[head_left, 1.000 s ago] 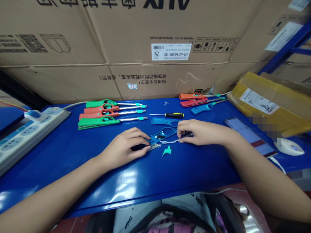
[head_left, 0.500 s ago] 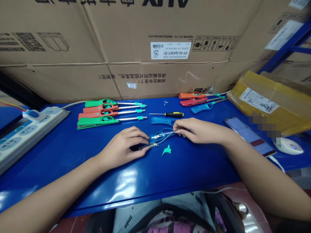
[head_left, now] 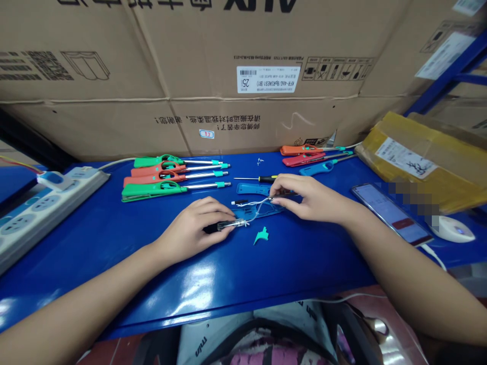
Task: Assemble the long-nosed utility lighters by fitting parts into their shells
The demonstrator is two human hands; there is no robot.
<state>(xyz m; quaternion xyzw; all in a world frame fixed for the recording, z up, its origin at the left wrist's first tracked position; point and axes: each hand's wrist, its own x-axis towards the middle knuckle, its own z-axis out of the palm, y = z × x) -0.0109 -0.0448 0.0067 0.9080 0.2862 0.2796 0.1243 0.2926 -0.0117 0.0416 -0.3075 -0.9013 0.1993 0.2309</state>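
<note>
My left hand (head_left: 203, 223) is closed on a clear fuel tank (head_left: 231, 223) with a dark end, from a gas lighter. Out of the tank's tip runs a thin pale tube (head_left: 259, 209) toward my right hand (head_left: 294, 195). That hand's fingertips are pinched on the tube and white wires, with a dark thin rod partly hidden between them. A small black-and-white igniter (head_left: 239, 203) hangs at the wires' left end. Beneath lies a blue lighter half-shell (head_left: 279, 210); another blue half-shell (head_left: 253, 189) rests behind it. Nearer me is a green trigger (head_left: 262, 235).
Green and orange lighters (head_left: 160, 190) lie back left; more lighters (head_left: 304, 158) lie back right. A screwdriver (head_left: 262, 178) sits behind the shells. A power strip (head_left: 49, 213) stands left, a phone (head_left: 391, 213) and yellow-taped box (head_left: 422, 157) right. A large carton (head_left: 209, 111) walls the back.
My right hand has risen slightly and shifted back, lifting the wires and igniter out of the blue half-shell. My left hand has tilted the fuel tank, its tip slightly higher.
</note>
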